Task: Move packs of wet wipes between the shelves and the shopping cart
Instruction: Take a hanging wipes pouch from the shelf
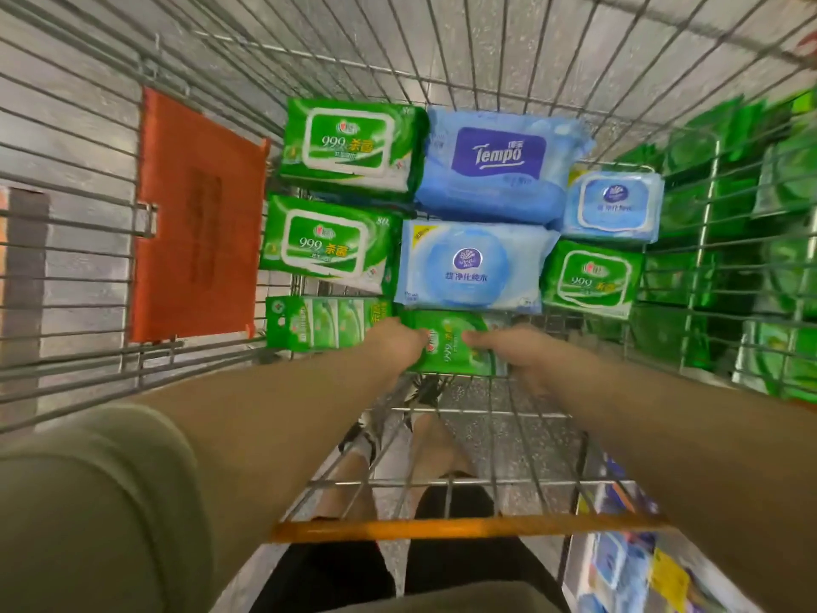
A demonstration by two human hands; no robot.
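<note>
I look down into a wire shopping cart [499, 413]. My left hand [393, 342] and my right hand [517, 347] both grip a small green wet wipes pack [451, 347] at the near end of the cart's load. Beyond it lie several packs: two large green ones [349, 146] [329, 243], a blue Tempo pack [499, 163], a pale blue pack [473, 265], a smaller blue pack [612, 207] and another green pack [592, 280]. A green multipack [322, 323] lies just left of my left hand.
An orange panel [199, 214] hangs on the cart's left wall. The orange cart handle [464, 526] crosses below my arms. Blurred green packs on shelves [751, 241] show through the right wall, and blue goods [628, 564] sit low right. My legs show through the cart floor.
</note>
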